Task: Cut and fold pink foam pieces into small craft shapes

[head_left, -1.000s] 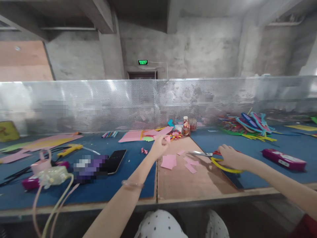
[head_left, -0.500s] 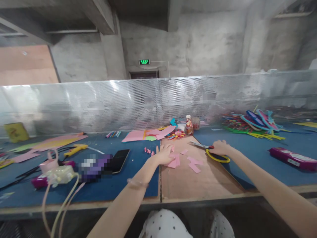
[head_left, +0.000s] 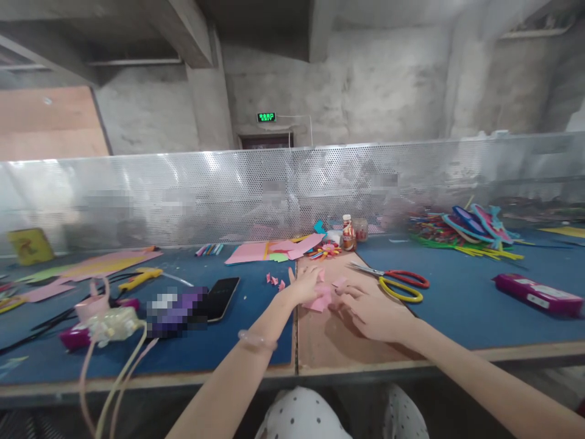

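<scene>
My left hand [head_left: 305, 286] rests over small pink paper pieces [head_left: 320, 300], its fingers closed on one pink piece [head_left: 321, 275]. To its right, my right hand [head_left: 372, 312] is palm down with fingers apart and bent, its fingertips at the loose pink scraps and partly covering them. Scissors [head_left: 402, 288] with one red and one yellow handle loop lie beyond my right hand, blades pointing left. Several small folded pink pieces [head_left: 275, 280] sit left of my left hand.
Pink sheets [head_left: 249, 252], a bottle [head_left: 348, 233] and a jar [head_left: 361, 230] stand at the back. A phone [head_left: 222, 297] and a yellow glue gun [head_left: 139, 278] lie left. Pipe cleaners [head_left: 439, 235] and a purple package [head_left: 537, 296] are right. A perforated metal screen [head_left: 196, 195] borders the table.
My right hand has let go of the scissors and moved left to the pink scraps. The scissors now lie on the table. My left hand has hardly moved.
</scene>
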Tool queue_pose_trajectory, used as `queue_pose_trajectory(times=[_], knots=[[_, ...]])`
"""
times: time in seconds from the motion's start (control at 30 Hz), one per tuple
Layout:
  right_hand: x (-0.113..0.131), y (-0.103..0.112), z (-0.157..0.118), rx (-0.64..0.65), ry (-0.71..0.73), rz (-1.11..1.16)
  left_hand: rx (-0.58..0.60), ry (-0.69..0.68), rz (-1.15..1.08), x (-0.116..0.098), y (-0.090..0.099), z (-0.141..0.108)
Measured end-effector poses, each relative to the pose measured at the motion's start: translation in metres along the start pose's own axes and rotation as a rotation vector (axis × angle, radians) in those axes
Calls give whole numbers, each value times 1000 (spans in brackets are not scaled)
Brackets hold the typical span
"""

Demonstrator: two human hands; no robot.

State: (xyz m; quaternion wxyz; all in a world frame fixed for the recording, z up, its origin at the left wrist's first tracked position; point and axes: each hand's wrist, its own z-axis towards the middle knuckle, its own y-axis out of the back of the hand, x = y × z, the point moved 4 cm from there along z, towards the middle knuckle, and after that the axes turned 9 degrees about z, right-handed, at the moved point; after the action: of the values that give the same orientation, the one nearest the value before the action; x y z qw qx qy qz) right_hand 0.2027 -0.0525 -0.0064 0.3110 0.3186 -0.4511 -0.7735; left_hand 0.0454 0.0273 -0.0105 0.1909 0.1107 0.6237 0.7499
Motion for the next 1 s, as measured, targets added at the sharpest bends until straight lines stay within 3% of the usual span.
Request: queue_pose_trajectory(times=[0.17,0.3,0.47,0.53,0.67,0.8,0.93,1.0], knots=[[-4,5,5,17,-15,13,-34,-15,-38,2,2,0],[-10,9,5,-59,-116,62,-38,0,-69,3,3,-2],[-14,9,8,-126,-101,96,-125,-48,-133,3,8,-2],[-16,9,14,-137,-117,73,-223,-108,-225,3,14,-1],[-25,8,36,-137,-228,31,-444,6,-518,20,26,3],[-35,9,65,-117,-383,91,-473,127,-755,34,29,5],[-43,4,88,-196,-490,171,-527,151,-1030,38,27,4],[-45,-4,100,-222,-419,228,-545,167,-1123,39,25,5]])
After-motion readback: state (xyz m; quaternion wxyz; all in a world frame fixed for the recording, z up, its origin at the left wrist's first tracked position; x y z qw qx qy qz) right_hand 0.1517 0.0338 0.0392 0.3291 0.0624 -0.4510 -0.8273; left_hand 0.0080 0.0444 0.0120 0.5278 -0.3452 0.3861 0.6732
